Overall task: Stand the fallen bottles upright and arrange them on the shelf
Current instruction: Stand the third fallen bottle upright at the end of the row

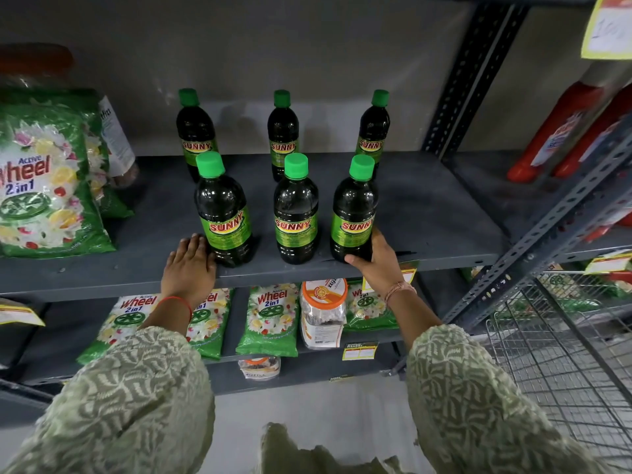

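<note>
Dark bottles [296, 213] with green caps and labels; grey shelf [427, 213]; pale green leaf-patterned sleeves [136, 388].

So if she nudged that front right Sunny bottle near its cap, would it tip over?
Probably. The front right bottle is tall and narrow, so a push up high would likely topple it. It looks nearly full of dark liquid, so probably heavy for its size. The right hand grips it low, which should slide it steadily.
</note>
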Demonstrator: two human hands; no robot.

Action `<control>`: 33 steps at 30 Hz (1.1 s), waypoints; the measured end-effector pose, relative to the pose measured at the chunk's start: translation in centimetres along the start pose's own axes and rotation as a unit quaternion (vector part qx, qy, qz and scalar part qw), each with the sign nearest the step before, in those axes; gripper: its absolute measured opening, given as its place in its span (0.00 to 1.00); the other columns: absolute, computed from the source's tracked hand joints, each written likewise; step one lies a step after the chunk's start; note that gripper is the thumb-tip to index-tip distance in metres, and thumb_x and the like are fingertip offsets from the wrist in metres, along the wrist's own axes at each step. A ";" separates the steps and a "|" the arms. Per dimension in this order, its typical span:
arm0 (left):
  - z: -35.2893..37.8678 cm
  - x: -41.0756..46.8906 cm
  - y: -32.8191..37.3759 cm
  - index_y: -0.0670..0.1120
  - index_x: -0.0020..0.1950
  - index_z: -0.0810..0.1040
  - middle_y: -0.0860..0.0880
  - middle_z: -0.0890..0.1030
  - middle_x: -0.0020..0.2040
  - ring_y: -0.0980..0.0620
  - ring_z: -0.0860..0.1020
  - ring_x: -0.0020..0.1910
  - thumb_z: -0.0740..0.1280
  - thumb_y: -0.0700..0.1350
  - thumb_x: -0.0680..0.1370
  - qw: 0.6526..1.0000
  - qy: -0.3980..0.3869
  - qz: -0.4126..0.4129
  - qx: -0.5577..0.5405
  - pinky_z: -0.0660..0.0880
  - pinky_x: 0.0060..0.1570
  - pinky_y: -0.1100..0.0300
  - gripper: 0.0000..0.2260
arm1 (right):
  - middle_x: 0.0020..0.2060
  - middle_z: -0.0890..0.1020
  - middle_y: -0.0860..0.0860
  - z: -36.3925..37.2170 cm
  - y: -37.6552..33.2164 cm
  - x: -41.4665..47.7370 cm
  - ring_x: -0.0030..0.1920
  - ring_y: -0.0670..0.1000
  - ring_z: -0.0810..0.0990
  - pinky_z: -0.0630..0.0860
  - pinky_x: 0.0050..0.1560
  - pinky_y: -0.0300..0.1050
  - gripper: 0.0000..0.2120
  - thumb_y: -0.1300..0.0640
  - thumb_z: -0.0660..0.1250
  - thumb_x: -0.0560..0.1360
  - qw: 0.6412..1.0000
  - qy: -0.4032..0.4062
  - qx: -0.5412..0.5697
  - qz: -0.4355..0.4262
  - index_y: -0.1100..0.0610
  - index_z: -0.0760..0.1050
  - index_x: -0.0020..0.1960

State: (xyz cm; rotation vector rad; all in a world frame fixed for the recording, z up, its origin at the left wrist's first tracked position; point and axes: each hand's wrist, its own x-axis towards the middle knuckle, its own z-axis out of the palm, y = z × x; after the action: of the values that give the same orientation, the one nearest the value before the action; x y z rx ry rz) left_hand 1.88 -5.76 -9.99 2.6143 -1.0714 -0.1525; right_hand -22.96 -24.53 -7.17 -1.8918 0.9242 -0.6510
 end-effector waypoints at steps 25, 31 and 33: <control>2.1 -8.0 10.7 0.42 0.70 0.62 0.39 0.70 0.67 0.43 0.69 0.67 0.67 0.58 0.70 0.945 0.052 0.047 -0.319 0.69 0.66 0.47 0.35 | 0.59 0.77 0.57 0.3 0.4 0.6 0.59 0.54 0.74 0.69 0.55 0.43 0.35 0.59 0.78 0.61 0.999 0.043 0.005 -0.001 0.59 0.65 0.63; 1.7 -2.6 12.9 0.40 0.67 0.65 0.40 0.74 0.65 0.43 0.72 0.65 0.78 0.41 0.62 0.919 0.056 -0.003 -0.391 0.68 0.62 0.56 0.37 | 0.57 0.78 0.56 0.2 0.6 0.7 0.57 0.53 0.75 0.69 0.53 0.41 0.32 0.57 0.77 0.63 0.999 0.049 -0.019 -0.014 0.59 0.66 0.63; 1.5 -2.2 12.9 0.40 0.62 0.70 0.40 0.77 0.61 0.45 0.74 0.61 0.77 0.39 0.63 0.929 0.049 0.002 -0.368 0.67 0.56 0.61 0.30 | 0.56 0.79 0.56 -0.1 0.7 0.9 0.56 0.52 0.76 0.69 0.51 0.39 0.32 0.58 0.76 0.63 0.999 0.044 -0.025 -0.014 0.59 0.67 0.63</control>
State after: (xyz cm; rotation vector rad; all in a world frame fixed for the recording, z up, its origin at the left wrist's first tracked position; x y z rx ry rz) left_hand -8.60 -13.23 -7.24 1.9166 -0.7801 -0.3434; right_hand -22.77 -25.48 -7.68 -1.9356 0.9805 -0.7392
